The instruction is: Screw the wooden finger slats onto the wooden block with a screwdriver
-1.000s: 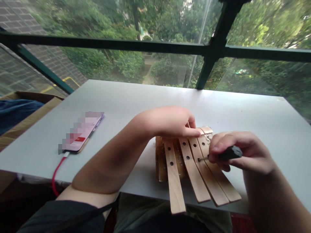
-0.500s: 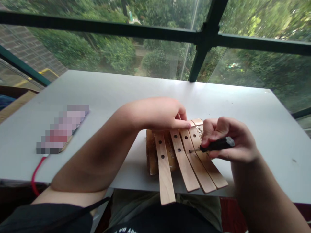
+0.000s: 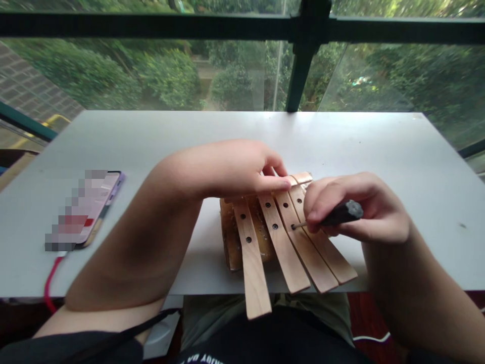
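Note:
Several pale wooden slats, each with dark screw heads near the far end, lie fanned out on a brown block and overhang the table's near edge. My left hand reaches across their far ends, thumb on top and fingers curled over the far side, gripping them; its fingertips are partly hidden. In my right hand is a screwdriver with a black handle, fingers wrapped round it. Its thin shaft lies slanted, and the tip meets the near screw of the third slat from the left.
A phone with a red cable lies at the left on the white table. Behind the far edge stands a window with a dark frame. My legs are under the near edge.
The camera view has tilted downward a little. My right fingers have shifted forward around the screwdriver, covering more of its front end. The tip stays at the same screw; my left hand keeps its grip.

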Action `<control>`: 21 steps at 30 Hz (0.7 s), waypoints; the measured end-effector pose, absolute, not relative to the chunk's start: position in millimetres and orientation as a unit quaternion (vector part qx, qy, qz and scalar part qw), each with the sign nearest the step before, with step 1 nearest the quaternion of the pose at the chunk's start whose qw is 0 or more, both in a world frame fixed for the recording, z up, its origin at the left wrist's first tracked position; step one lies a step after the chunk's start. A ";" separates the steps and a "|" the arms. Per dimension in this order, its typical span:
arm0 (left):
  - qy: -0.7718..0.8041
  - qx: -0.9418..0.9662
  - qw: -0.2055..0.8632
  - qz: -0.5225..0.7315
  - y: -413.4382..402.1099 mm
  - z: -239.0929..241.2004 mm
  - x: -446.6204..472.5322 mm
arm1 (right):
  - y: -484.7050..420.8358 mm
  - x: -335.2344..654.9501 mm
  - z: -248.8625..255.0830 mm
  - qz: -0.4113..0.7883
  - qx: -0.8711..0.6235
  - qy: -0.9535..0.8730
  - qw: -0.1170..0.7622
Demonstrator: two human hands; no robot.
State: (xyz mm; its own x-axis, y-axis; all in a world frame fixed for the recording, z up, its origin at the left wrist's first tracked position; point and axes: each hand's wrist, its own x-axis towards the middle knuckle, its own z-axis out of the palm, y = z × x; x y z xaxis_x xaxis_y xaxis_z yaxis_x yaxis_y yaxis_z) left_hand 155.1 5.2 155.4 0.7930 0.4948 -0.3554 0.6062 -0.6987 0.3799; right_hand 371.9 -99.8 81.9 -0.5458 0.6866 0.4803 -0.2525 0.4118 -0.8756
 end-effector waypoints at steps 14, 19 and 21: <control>0.299 0.914 0.250 -0.108 4.8 155.3 153.3 | -94.2 371.5 76.2 0.489 -0.161 -0.721 0.464; 0.294 0.915 0.257 -0.103 4.5 154.4 151.9 | -92.6 368.8 76.5 0.477 -0.168 -0.713 0.486; 0.293 0.915 0.256 -0.104 4.5 154.5 152.4 | -92.4 369.1 77.3 0.470 -0.179 -0.714 0.487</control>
